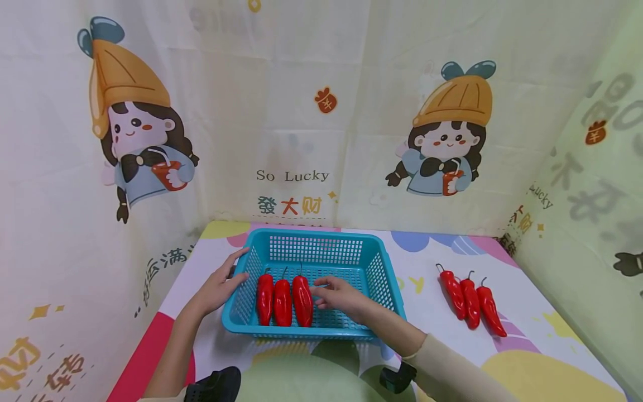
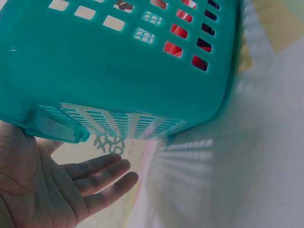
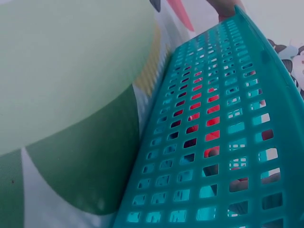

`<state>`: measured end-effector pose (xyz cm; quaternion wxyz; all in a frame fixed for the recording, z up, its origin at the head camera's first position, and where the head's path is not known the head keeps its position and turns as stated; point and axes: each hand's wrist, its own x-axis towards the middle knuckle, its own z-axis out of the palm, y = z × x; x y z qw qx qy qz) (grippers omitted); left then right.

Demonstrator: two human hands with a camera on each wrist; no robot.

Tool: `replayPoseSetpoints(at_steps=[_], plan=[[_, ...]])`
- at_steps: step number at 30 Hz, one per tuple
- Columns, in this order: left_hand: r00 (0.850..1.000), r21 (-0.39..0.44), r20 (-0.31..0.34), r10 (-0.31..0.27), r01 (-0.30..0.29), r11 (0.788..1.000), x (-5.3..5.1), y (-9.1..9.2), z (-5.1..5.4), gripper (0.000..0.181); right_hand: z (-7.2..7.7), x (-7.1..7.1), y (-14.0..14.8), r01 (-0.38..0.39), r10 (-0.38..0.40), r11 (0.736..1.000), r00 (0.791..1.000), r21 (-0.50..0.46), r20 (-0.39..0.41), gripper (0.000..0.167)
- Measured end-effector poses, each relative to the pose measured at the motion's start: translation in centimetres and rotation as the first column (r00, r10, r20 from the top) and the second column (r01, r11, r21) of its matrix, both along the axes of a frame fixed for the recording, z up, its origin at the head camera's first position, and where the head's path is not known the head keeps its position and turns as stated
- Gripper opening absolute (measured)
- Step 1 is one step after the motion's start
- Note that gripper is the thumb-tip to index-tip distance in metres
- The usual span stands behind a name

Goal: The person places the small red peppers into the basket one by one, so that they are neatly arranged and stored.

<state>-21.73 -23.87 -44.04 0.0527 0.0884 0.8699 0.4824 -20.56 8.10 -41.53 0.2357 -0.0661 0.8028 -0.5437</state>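
Two hands at a blue plastic basket [image 1: 316, 233] with perforated walls, set on a table with a colourful printed surface [image 1: 417, 335]. Inside, toward the left, three red peppers stand in a row, stems pointing away from the person: the left pepper [image 1: 264, 300], the middle pepper [image 1: 283, 303] and the right pepper [image 1: 302, 301]. The left hand [image 1: 222, 285] rests at the basket's left rim; in the left wrist view, its fingers [image 2: 102, 176] extend nearly straight below the rim. The right hand [image 1: 339, 295] reaches over the basket's front right part, its fingers loosely bent and holding nothing, just beside the right pepper; whether they touch it cannot be told. Three further red peppers [image 1: 470, 303] lie side by side on the table, well apart from the basket to its right. Behind, a pale cloth [image 1: 361, 151] bears cartoon figures and the words "So Lucky".
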Motion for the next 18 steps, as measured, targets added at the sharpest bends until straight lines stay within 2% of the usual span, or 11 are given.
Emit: replayPoseSetpoints(at_steps=[9,18], plan=[[1.000,0.000,-0.001,0.001,-0.001,1.000,-0.02,0.01,-0.03,0.070,0.18,0.23,0.17,-0.017,0.017,1.000,1.000,-0.005,-0.020,0.058],[1.000,0.004,-0.006,0.002,-0.002,1.000,-0.06,0.04,-0.07,0.072,0.64,0.54,0.60,0.027,-0.032,0.998,0.997,-0.056,-0.076,0.060]])
